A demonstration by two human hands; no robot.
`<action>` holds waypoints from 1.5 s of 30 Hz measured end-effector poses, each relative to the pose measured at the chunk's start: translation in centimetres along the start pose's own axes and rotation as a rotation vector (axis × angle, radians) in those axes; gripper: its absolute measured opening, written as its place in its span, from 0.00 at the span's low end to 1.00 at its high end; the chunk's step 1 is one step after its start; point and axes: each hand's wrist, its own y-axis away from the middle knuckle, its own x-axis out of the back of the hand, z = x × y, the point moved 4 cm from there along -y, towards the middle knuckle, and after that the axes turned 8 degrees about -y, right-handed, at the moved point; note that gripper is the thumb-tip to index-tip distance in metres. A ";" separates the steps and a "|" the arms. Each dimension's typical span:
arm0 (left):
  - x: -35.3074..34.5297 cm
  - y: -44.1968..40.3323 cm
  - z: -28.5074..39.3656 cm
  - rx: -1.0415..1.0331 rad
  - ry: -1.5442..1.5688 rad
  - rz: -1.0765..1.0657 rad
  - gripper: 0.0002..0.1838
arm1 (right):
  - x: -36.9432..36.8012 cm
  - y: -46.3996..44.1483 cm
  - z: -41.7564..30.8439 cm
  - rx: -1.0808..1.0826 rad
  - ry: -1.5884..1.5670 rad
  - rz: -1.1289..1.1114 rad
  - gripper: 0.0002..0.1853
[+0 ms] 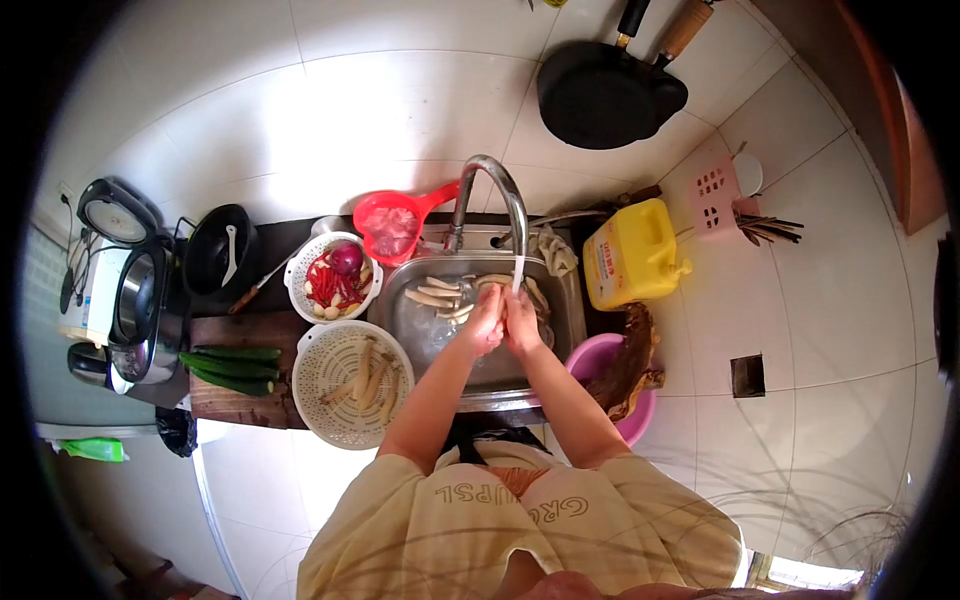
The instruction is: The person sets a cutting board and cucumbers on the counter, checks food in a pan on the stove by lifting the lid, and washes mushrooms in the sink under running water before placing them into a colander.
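Under the stream from the metal tap (492, 170), my left hand (485, 322) and my right hand (520, 322) are pressed close together over the steel sink (405, 340). Their fingers are curled inward; whatever lies between them, if anything, is hidden. Several long, pale pieces (437, 298), resembling slender mushrooms, lie in the sink to the left of my hands, with others behind and to the right. Water covers part of the sink bottom. Similar pieces (372, 385) rest in the large white colander (312, 410) left of the sink.
A smaller white colander (293, 285) holds red chillies, garlic and a purple onion (346, 259). Behind it sits a red strainer (432, 200). Green cucumber-like vegetables (232, 368) lie on a wooden board (215, 408). Rightward are a yellow jug (630, 255) and a pink basin (640, 420).
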 end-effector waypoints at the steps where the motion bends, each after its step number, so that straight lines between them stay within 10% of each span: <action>1: 0.2 -0.8 -0.9 -0.001 0.000 0.002 0.24 | 0.0 0.1 -0.4 0.115 0.092 0.180 0.11; 8: -0.8 -1.1 -1.0 -0.166 0.079 -0.190 0.07 | 0.6 -0.5 -1.3 -0.022 -0.058 -0.064 0.14; 17: -0.6 0.3 0.4 -0.188 -0.085 -0.135 0.10 | 1.1 -0.5 -1.4 -0.029 -0.175 0.093 0.11; 23: 1.4 0.5 -0.5 -0.381 -0.352 -0.227 0.11 | 1.9 0.3 -1.5 -0.068 -0.128 -0.229 0.09; 25: 2.7 1.4 -0.9 -0.235 -0.314 -0.285 0.10 | 3.0 0.9 -0.6 -0.324 0.188 -0.109 0.08; 27: 5.7 2.0 -0.7 -0.343 -0.894 0.246 0.13 | 5.1 0.0 0.4 -0.441 0.310 -0.115 0.08; 34: 12.1 9.5 -0.7 -0.553 -0.918 0.239 0.12 | 8.0 -1.6 5.4 -0.429 0.257 -0.207 0.13; 36: 13.6 12.4 -0.4 -0.582 -0.964 0.398 0.08 | 9.9 -3.4 10.5 -0.085 1.886 -0.596 0.20; 40: 16.8 15.7 -1.1 -0.414 -1.097 0.681 0.07 | 7.8 -6.9 14.2 0.292 1.742 -0.657 0.25; 42: 17.3 17.0 -1.2 -0.225 -1.245 0.786 0.07 | 7.2 -8.1 14.5 -0.223 1.243 -0.218 0.25; 45: 17.8 17.2 -1.8 -0.247 -1.434 0.903 0.09 | 6.2 -9.3 14.9 -0.156 1.382 -0.023 0.23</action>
